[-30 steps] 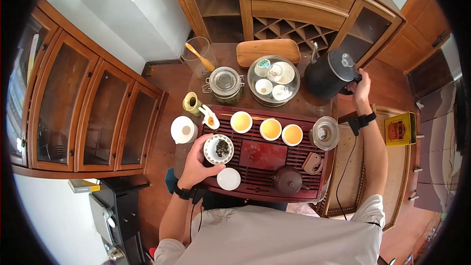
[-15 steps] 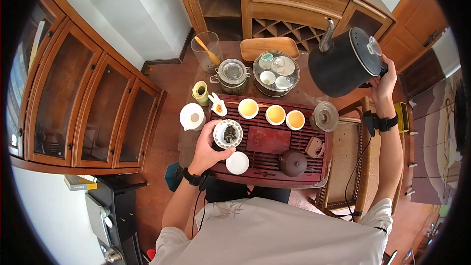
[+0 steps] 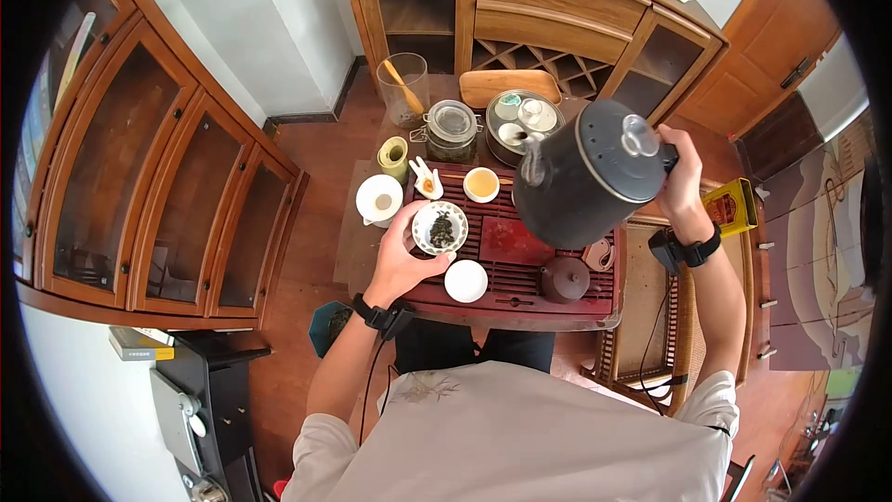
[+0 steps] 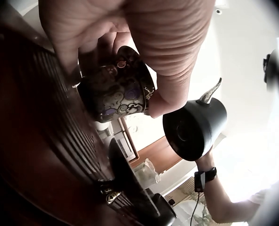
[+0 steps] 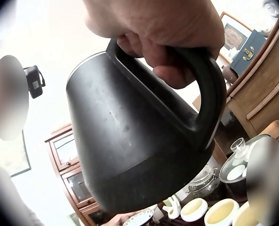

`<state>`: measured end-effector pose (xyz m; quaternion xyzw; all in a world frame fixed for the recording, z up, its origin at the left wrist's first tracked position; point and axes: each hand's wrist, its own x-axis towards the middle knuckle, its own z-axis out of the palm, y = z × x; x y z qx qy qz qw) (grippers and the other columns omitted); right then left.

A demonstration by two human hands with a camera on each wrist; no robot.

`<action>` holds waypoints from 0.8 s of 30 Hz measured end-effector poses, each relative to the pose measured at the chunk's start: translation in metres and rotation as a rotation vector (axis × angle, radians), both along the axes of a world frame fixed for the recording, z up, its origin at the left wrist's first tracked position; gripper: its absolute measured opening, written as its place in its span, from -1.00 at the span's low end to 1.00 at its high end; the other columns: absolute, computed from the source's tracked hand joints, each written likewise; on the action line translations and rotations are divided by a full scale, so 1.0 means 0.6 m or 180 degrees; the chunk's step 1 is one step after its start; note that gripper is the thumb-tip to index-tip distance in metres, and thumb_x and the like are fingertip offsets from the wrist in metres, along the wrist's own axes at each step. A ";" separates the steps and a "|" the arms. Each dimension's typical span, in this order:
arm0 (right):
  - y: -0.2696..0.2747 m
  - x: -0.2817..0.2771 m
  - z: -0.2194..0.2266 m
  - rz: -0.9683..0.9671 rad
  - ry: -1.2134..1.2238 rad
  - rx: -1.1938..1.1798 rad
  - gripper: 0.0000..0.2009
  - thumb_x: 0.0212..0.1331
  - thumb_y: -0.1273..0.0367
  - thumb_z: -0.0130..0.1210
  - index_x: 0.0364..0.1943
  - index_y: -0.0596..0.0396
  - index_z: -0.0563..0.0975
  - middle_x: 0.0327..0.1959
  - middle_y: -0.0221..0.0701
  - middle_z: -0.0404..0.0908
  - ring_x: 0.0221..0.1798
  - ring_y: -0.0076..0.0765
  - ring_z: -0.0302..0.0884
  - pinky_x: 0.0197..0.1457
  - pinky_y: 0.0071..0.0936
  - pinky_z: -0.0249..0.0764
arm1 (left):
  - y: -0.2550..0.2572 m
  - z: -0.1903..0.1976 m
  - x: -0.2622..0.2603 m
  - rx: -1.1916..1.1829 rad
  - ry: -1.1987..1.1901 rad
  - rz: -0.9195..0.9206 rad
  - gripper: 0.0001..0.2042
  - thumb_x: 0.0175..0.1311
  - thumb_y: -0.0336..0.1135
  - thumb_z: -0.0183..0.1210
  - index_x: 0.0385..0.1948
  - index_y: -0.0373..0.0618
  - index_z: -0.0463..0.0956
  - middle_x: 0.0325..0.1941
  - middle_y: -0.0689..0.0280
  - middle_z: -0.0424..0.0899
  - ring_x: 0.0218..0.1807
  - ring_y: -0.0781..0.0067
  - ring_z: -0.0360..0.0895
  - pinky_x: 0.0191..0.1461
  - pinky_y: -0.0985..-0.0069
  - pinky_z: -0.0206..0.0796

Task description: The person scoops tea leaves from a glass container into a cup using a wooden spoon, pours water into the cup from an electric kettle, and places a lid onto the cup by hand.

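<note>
My left hand [image 3: 401,260] holds a tea bowl [image 3: 439,228] by its rim, thumb on one side and fingers on the other. Dark tea leaves [image 3: 443,225] lie inside it; its patterned outer wall [image 4: 125,96] appears dark in the left wrist view. My right hand [image 3: 684,172] grips the handle of a black kettle [image 5: 130,136], raised over the right part of the tea tray [image 3: 446,302]. The kettle's spout [image 3: 531,160] points left toward the bowl. A small white round lid [image 3: 465,281] lies on the tray just below the bowl.
A white pitcher [image 3: 379,201], hand-shaped ornament [image 3: 426,179] and filled teacup [image 3: 481,185] stand near the bowl. The kettle hides more filled cups [image 5: 221,212] from the head view. A brown teapot [image 3: 565,280] sits at right; a glass jar [image 3: 452,130] stands behind.
My right hand has lifted the kettle from the table's right side and brought it left over the tray. The left hand keeps holding the bowl; the head view has shifted slightly.
</note>
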<state>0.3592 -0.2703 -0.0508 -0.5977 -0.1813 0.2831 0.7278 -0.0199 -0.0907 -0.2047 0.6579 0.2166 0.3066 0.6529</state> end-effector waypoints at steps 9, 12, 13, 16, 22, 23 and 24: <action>0.031 -0.069 0.025 0.0468 -0.0514 -0.0501 -0.62 0.46 0.13 0.04 -0.50 0.05 0.47 -0.72 -0.55 0.31 -0.72 -0.57 0.14 -0.58 -0.49 0.08 | -0.007 0.058 -0.012 0.0187 0.0049 0.0016 -0.14 -0.02 -0.55 0.56 0.42 -0.26 0.30 0.34 0.18 0.55 0.37 0.36 0.55 0.49 0.31 0.45; 0.033 -0.075 0.021 0.0671 -0.0917 -0.0473 -0.58 0.47 0.17 -0.01 -0.57 0.07 0.44 -0.74 -0.52 0.31 -0.72 -0.54 0.15 -0.58 -0.46 0.09 | -0.009 0.078 -0.010 0.0214 0.0056 0.0003 -0.14 -0.03 -0.55 0.56 0.41 -0.26 0.31 0.32 0.19 0.56 0.36 0.36 0.56 0.48 0.31 0.45; 0.032 -0.073 0.021 0.0663 -0.0915 -0.0477 -0.58 0.47 0.17 -0.01 -0.57 0.07 0.44 -0.74 -0.52 0.31 -0.72 -0.54 0.15 -0.58 -0.46 0.09 | -0.010 0.084 -0.010 0.0235 0.0081 0.0002 -0.14 -0.04 -0.55 0.56 0.40 -0.25 0.31 0.31 0.19 0.56 0.36 0.37 0.56 0.48 0.32 0.45; 0.026 -0.068 0.022 0.1146 -0.0988 -0.0465 -0.56 0.48 0.19 -0.05 -0.61 0.09 0.44 -0.76 -0.51 0.30 -0.71 -0.54 0.18 -0.57 -0.45 0.12 | -0.011 0.098 -0.011 0.0246 0.0088 -0.0005 -0.14 -0.06 -0.55 0.56 0.39 -0.24 0.32 0.31 0.20 0.57 0.35 0.38 0.56 0.47 0.33 0.45; 0.020 -0.095 0.049 0.1080 -0.1508 -0.0857 -0.53 0.48 0.22 -0.02 -0.66 0.13 0.45 -0.75 -0.48 0.38 -0.69 -0.54 0.27 -0.54 -0.46 0.18 | -0.015 0.118 -0.019 0.0333 0.0062 0.0001 -0.13 -0.09 -0.56 0.56 0.38 -0.23 0.33 0.29 0.22 0.57 0.34 0.40 0.56 0.46 0.35 0.44; 0.020 -0.094 0.049 0.1101 -0.1561 -0.0886 -0.52 0.47 0.22 -0.01 -0.68 0.13 0.44 -0.75 -0.48 0.39 -0.68 -0.55 0.27 -0.53 -0.45 0.17 | -0.016 0.119 -0.020 0.0316 0.0057 -0.0024 -0.13 -0.10 -0.55 0.56 0.38 -0.23 0.33 0.29 0.22 0.57 0.34 0.40 0.56 0.46 0.36 0.43; 0.019 -0.094 0.049 0.1121 -0.1614 -0.0916 -0.50 0.47 0.22 0.00 -0.70 0.14 0.43 -0.75 -0.47 0.40 -0.68 -0.56 0.27 -0.53 -0.45 0.17 | -0.016 0.120 -0.021 0.0315 0.0061 -0.0029 -0.13 -0.10 -0.55 0.56 0.38 -0.23 0.33 0.29 0.22 0.57 0.34 0.40 0.56 0.46 0.36 0.43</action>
